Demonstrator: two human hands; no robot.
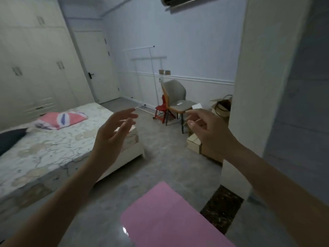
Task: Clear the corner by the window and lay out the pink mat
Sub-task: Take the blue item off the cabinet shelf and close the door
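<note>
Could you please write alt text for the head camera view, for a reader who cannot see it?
A person's left hand and right hand are raised, empty, over a grey bedroom floor, where a pink mat lies flat below them. A bed stands to the left, and a grey chair and cardboard boxes sit by the far wall.

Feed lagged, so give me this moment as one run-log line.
pink mat: flat on floor | left hand: raised, open, holds nothing | right hand: raised, fingers loosely curled, holds nothing | chair: by far wall
</note>
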